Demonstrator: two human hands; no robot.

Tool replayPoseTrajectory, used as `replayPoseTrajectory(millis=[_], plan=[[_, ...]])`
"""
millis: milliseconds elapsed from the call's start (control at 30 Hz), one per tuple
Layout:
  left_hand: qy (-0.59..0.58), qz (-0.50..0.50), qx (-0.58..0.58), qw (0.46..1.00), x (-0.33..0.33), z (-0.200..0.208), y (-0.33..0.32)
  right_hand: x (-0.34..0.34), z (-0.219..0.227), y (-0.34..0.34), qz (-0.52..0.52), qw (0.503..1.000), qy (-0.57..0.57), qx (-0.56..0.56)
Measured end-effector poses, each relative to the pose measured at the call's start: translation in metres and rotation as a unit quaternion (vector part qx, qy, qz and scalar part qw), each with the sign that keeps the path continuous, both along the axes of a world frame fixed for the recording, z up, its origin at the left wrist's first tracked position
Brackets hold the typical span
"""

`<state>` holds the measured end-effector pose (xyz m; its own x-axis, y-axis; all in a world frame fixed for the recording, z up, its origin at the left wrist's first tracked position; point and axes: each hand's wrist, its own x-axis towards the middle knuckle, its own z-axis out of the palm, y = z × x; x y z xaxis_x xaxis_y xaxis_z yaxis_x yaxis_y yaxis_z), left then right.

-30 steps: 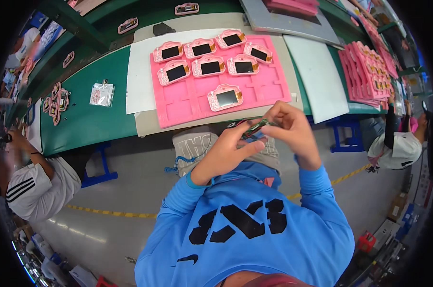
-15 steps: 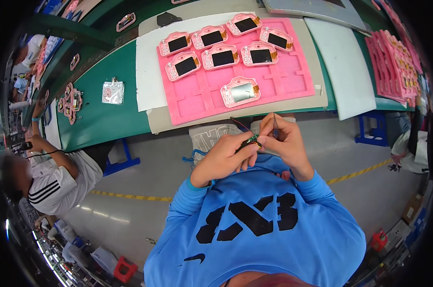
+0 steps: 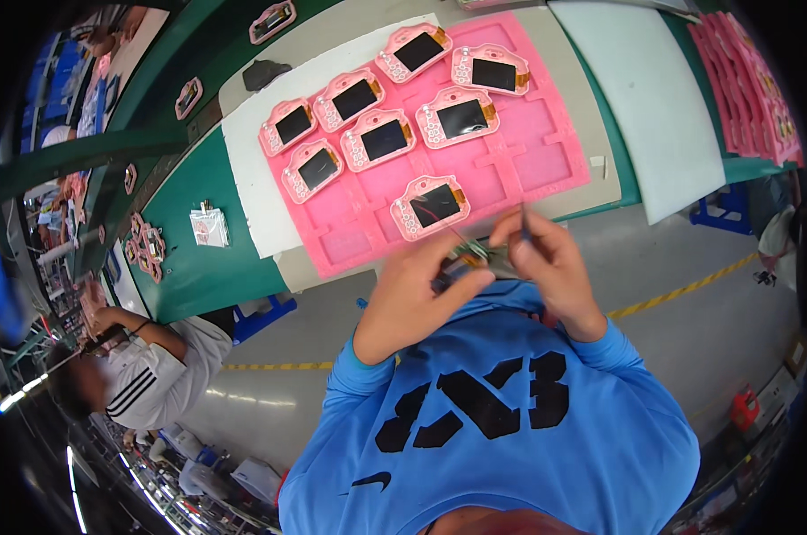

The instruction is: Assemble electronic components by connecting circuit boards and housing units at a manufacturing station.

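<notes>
My left hand (image 3: 409, 294) is closed around a small green circuit board (image 3: 471, 252), blurred by motion, with thin wires rising from it. Between the thumb and fingers of my right hand (image 3: 550, 272) is a slim dark tool (image 3: 524, 223) that looks like tweezers, pointing up and away from me. Both hands are in front of my chest, at the table's near edge. Just beyond them, a pink game-console half shell (image 3: 406, 221) with a dark screen lies on the pink foam tray (image 3: 350, 246). Several similar shells fill the tray's far part.
A white foam sheet (image 3: 644, 116) lies right of the tray, with stacked pink trays (image 3: 742, 89) beyond. On the green table (image 3: 234, 276) at left are a clear bag of small parts (image 3: 210, 226) and more pink shells (image 3: 145, 248). A co-worker in a white shirt (image 3: 167, 370) sits at left.
The view has turned and shifted, so the tray appears tilted and nearer. My left hand with the board has come nearer the front shell; the right hand keeps its tool.
</notes>
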<state>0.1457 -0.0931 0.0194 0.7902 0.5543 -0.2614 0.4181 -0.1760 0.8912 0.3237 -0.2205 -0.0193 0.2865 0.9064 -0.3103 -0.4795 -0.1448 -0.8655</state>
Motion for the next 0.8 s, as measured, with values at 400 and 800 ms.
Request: replayPoseTrajectory(millis=[400,800], plan=[[-0.006,0.185,0.063,0.981,0.04,-0.031,0.032,0.021,0.006,0.012,0.167,0.985,0.016,-0.049],[-0.045,0.208,0.003,0.977,0.035,-0.031,0.032,0.014,-0.005,0.023,0.208,0.975,0.064,-0.047]])
